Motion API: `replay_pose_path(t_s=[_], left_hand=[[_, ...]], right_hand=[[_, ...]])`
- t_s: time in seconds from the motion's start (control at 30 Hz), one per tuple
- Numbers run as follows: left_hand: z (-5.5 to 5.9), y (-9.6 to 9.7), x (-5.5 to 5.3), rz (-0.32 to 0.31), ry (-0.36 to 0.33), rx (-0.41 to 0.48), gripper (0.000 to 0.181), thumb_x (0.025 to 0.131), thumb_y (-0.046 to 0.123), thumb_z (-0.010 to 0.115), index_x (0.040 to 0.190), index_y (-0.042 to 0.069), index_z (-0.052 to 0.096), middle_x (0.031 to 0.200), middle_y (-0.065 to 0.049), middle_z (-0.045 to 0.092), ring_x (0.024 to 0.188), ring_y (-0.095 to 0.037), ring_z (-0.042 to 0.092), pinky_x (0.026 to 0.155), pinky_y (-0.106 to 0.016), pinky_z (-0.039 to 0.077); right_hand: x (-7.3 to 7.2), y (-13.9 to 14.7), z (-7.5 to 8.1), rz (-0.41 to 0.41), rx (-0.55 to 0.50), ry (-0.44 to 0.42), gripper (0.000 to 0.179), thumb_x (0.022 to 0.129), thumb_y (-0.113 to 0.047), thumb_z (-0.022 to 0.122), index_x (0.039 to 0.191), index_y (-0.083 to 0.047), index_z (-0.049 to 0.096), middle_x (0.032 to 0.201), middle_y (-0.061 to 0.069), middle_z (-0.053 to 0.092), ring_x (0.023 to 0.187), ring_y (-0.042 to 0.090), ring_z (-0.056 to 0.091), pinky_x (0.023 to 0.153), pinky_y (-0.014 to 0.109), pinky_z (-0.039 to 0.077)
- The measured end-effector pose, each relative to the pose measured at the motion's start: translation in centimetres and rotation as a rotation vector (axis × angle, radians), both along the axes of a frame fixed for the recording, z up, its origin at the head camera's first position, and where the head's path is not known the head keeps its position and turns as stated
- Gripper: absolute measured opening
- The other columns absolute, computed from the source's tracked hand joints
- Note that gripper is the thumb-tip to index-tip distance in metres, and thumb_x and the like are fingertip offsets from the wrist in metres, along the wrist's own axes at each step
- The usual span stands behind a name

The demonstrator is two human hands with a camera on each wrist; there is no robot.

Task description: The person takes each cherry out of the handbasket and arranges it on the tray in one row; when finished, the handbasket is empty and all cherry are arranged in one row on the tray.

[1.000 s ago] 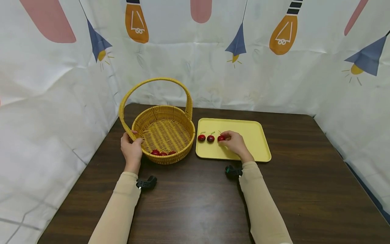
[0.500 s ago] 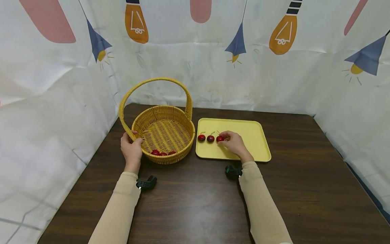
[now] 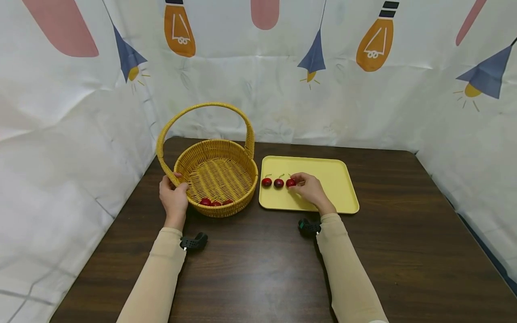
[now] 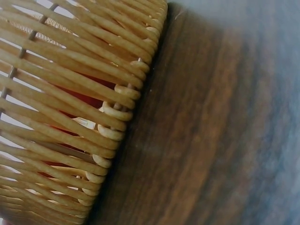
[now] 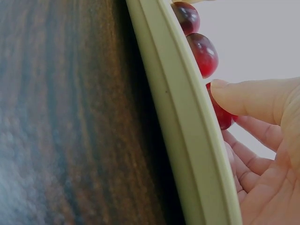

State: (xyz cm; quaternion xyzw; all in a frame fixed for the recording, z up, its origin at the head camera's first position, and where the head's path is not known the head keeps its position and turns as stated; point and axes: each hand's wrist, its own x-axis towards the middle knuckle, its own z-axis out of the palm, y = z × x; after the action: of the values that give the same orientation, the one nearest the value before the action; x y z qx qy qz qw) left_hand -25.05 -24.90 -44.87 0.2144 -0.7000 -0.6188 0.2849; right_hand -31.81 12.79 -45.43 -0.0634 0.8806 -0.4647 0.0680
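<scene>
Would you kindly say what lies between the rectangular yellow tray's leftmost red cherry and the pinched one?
The head view shows one round, dark red, stemmed cherry.

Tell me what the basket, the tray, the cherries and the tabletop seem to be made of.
Basket: rattan or plastic imitation, slightly shiny, judging by the woven strands.
Tray: probably molded plastic, smooth-looking, with a seamless rounded rim.
Cherries: glossy, with bright highlights; real fruit or plastic, unclear.
Tabletop: dark wood or wood-look laminate, given the streaked grain and soft reflection.

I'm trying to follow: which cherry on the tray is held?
The rightmost cherry; the right hand pinches it, while the other two cherries there lie untouched.
</scene>
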Motion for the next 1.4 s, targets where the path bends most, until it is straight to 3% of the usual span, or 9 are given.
replay_pose_path(t_s=[0.3,0.47,0.57,0.77,0.93,1.07,1.23,1.33,1.4], left_hand=[[-0.1,0.0,0.1,-0.008,0.006,0.005,0.028,0.082,-0.002,0.055,0.109,0.006,0.058,0.105,0.006,0.043,0.091,-0.015,0.043,0.074,-0.028,0.037],[-0.2,0.0,0.0,-0.012,0.001,0.011,0.028,0.083,-0.002,0.055,0.109,0.007,0.057,0.106,0.004,0.044,0.092,-0.015,0.044,0.073,-0.028,0.038],[-0.1,0.0,0.0,-0.016,-0.005,0.019,0.030,0.083,-0.001,0.055,0.112,0.005,0.057,0.109,0.002,0.044,0.093,-0.016,0.044,0.073,-0.028,0.038],[0.1,0.1,0.0,-0.015,0.001,0.022,0.030,0.083,-0.003,0.054,0.112,0.003,0.056,0.108,0.002,0.044,0.093,-0.016,0.044,0.074,-0.028,0.038],[0.0,0.3,-0.2,-0.023,0.009,0.018,0.029,0.083,-0.003,0.054,0.111,0.004,0.056,0.106,0.005,0.043,0.091,-0.016,0.044,0.073,-0.028,0.038],[0.0,0.4,-0.1,-0.032,0.004,0.019,0.029,0.083,-0.004,0.054,0.111,0.002,0.055,0.105,0.004,0.042,0.092,-0.017,0.043,0.073,-0.028,0.038],[0.4,0.1,-0.2,-0.035,-0.015,0.054,0.030,0.083,-0.005,0.054,0.111,0.004,0.055,0.106,0.004,0.040,0.095,-0.017,0.042,0.075,-0.028,0.038],[0.5,0.0,-0.2,-0.037,-0.024,0.069,0.031,0.083,-0.006,0.054,0.111,0.006,0.055,0.106,0.004,0.040,0.095,-0.017,0.041,0.074,-0.028,0.038],[0.4,0.0,-0.1,-0.041,-0.031,0.068,0.031,0.083,-0.005,0.054,0.112,0.006,0.055,0.107,0.004,0.040,0.094,-0.017,0.041,0.073,-0.028,0.038]], right_hand=[[0.2,0.3,0.4,-0.023,-0.032,0.002,0.043,0.088,-0.022,0.070,0.129,-0.012,0.060,0.122,0.011,0.059,0.106,0.030,0.059,0.073,0.037,0.050],[0.5,-0.7,1.4,-0.120,-0.062,0.163,0.032,0.093,-0.024,0.063,0.121,-0.008,0.065,0.109,0.010,0.062,0.090,0.027,0.059,0.071,0.037,0.048],[1.1,-2.4,2.4,-0.137,-0.109,0.270,0.027,0.094,-0.023,0.060,0.115,-0.007,0.068,0.105,0.009,0.064,0.085,0.025,0.058,0.070,0.036,0.047],[2.8,-6.4,4.1,-0.005,-0.239,0.370,0.017,0.095,-0.017,0.062,0.107,-0.010,0.071,0.101,0.006,0.067,0.074,0.022,0.062,0.060,0.033,0.049],[5.2,-9.0,5.5,0.138,-0.331,0.450,0.015,0.094,-0.008,0.062,0.106,-0.003,0.070,0.097,0.010,0.068,0.075,0.023,0.064,0.066,0.028,0.051],[6.3,-10.3,5.5,0.224,-0.355,0.487,0.016,0.094,-0.007,0.062,0.106,-0.001,0.070,0.098,0.013,0.068,0.081,0.017,0.063,0.073,0.029,0.052],[5.6,-11.9,4.8,0.320,-0.323,0.478,0.016,0.094,-0.011,0.063,0.107,-0.007,0.070,0.102,0.006,0.069,0.084,0.009,0.064,0.076,0.028,0.053],[5.3,-13.1,4.9,0.385,-0.231,0.461,0.016,0.094,-0.014,0.063,0.107,-0.010,0.071,0.105,0.003,0.070,0.088,0.009,0.065,0.078,0.027,0.053],[5.2,-13.9,4.7,0.413,-0.102,0.465,0.016,0.094,-0.017,0.063,0.106,-0.012,0.072,0.104,-0.001,0.071,0.089,0.009,0.065,0.080,0.025,0.051]])
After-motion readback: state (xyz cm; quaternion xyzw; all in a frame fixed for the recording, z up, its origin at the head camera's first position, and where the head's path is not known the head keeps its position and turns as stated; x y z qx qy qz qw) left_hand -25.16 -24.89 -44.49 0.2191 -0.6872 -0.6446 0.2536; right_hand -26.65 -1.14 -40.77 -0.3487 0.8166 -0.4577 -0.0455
